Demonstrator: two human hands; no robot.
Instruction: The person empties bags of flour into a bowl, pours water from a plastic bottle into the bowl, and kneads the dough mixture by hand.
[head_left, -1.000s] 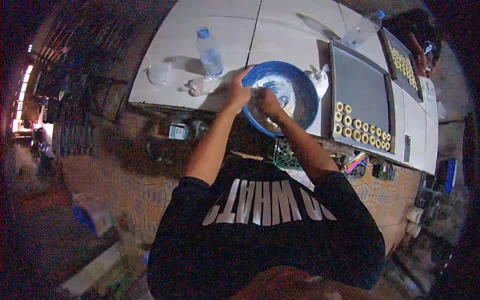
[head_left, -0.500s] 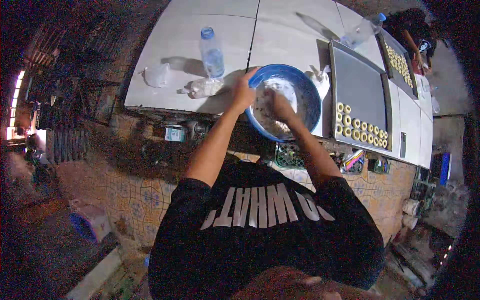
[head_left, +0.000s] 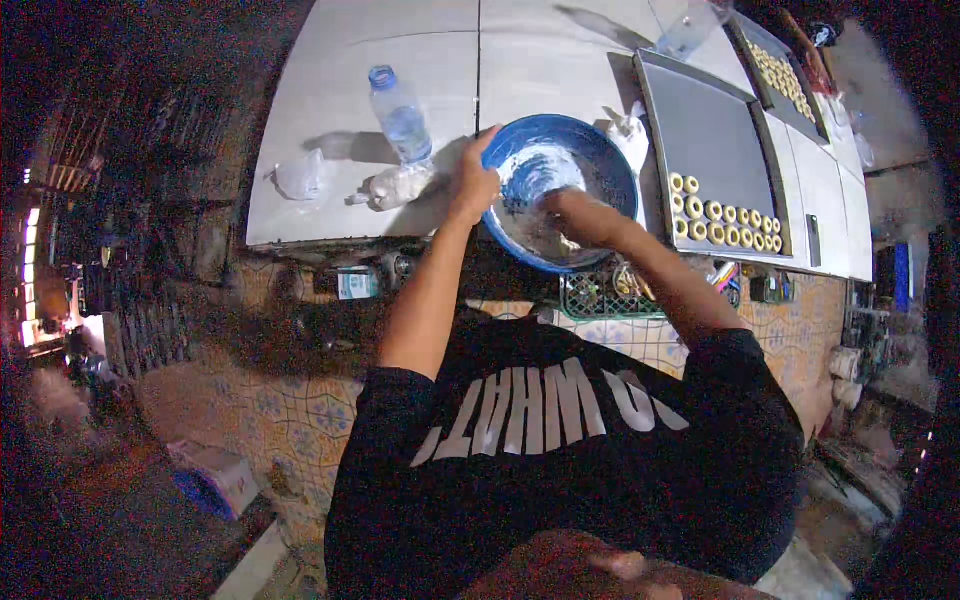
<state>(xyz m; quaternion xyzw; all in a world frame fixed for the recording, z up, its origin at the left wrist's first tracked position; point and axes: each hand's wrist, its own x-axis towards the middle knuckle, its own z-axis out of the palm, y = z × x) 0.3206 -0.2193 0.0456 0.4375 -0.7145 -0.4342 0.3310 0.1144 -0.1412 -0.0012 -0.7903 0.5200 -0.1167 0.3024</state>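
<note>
Two bare hands work at one blue bowl [head_left: 549,126] at the near edge of the white table [head_left: 560,70], its lower rim reaching past that edge; the left hand [head_left: 476,180] is closed on the bowl's left rim, thumb side up, while the right hand [head_left: 582,217] is down inside it with fingers curled, and whether it grips anything cannot be told. Inside the bowl, a white mixture [head_left: 540,165] is smeared over the bottom and up the wall. Three plastic bags lie about it: a crumpled clear bag [head_left: 300,176] farthest left, a filled bag [head_left: 400,187] with whitish contents nearer the bowl, and a white bag [head_left: 628,135] just beside the bowl's right rim. Two clear bottles are on the table; the left bottle [head_left: 402,120], blue at the neck, stands behind the filled bag with clear liquid in its lower part, and the far bottle [head_left: 688,32] is near the upper edge of view, its contents unclear. Two metal trays are to the right: the near tray [head_left: 705,120] has about eighteen pale dough rings [head_left: 715,232] gathered at its near end, and the far tray [head_left: 746,30] carries many more, too small to count. Below the table edge, one green crate [head_left: 600,305] holds items that are hard to make out
</note>
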